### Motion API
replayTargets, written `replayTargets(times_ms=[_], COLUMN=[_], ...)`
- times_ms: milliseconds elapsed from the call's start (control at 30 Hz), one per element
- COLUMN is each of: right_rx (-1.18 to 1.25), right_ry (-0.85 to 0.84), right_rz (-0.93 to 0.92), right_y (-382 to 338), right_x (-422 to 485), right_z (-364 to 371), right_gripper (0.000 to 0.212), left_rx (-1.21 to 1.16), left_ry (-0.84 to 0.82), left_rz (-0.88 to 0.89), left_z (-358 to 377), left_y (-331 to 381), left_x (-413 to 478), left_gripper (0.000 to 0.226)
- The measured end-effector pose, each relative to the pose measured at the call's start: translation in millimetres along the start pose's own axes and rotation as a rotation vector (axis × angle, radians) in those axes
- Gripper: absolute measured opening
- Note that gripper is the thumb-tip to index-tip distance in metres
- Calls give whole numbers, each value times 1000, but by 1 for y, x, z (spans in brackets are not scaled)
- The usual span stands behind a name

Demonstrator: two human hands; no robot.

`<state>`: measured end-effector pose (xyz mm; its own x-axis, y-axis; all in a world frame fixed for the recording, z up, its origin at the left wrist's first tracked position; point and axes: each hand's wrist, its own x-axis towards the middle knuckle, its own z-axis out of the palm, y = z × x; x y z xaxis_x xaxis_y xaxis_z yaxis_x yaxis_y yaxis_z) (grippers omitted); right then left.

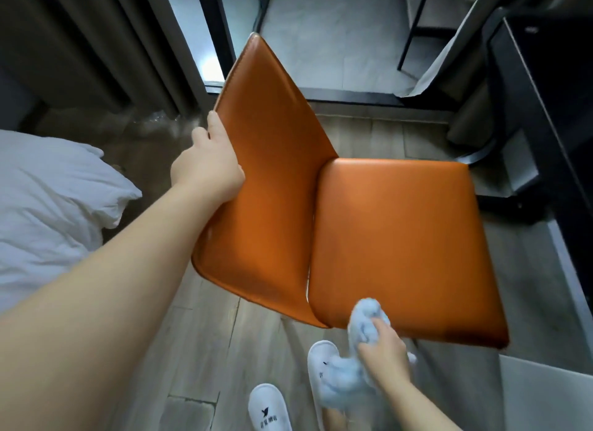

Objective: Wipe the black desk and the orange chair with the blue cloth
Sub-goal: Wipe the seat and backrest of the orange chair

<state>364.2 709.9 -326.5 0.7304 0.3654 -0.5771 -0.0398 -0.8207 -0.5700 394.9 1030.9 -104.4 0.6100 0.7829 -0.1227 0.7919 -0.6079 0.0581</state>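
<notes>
Here, your left hand (208, 164) grips the side edge of the chair's (401, 238) back, fingers wrapped round it. Your right hand (383, 345) clutches the bunched cloth (364, 318) and presses it on the seat's near edge, close to where seat meets back. The desk (552, 77) stands at the right, just beyond the seat. White slippers (269, 408) show on the floor below.

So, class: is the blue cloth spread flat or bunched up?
Bunched up: the light blue cloth sits crumpled in the right hand, against the seat edge of the orange leather chair.
</notes>
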Motion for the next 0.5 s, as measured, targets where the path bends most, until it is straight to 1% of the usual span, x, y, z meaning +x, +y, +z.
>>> replayTargets(times_ms=[33,67,133,200,267,300,333,367,400,433,467,500], right_rx=[81,243,477,655,807,875,929,978,981,927,833,751], right_ry=[70,125,170,209,240,234,186,89,-30,-118,-143,-120], right_rz=[-5,-65,-132,-230,-340,-405,-464,-514,-567,-620,-635,-614], right_y=[-37,-72,-131,-171,-200,-209,-217,-229,-241,-251,-258,-261], right_x=[0,-1,-3,-11,-24,-27,-30,-35,-41,-46,-48,-47], right_z=[-6,-13,-31,-46,-65,-70,-72,-71,-66,-56,-41,-29], right_gripper=[22,22,27,35,40,41,42,41,40,38,38,42], left_rx=[-23,-54,-144,-275,-504,-713,-990,-1270,-1463,-1599,-1696,-1757], left_ry=[-6,-13,-14,31,64,49,-23,-140,-274,-412,-537,-629], left_rz=[-8,-11,-17,-33,-37,-50,-57,-58,-43,-10,15,26], left_z=[-1,-2,-3,-1,0,2,3,4,6,9,12,14], left_y=[0,0,-3,-10,-17,-23,-29,-37,-47,-58,-69,-77], left_x=[-5,-10,-22,-31,-39,-41,-44,-49,-54,-61,-68,-75], left_gripper=[78,76,71,62,52,47,42,36,30,30,35,41])
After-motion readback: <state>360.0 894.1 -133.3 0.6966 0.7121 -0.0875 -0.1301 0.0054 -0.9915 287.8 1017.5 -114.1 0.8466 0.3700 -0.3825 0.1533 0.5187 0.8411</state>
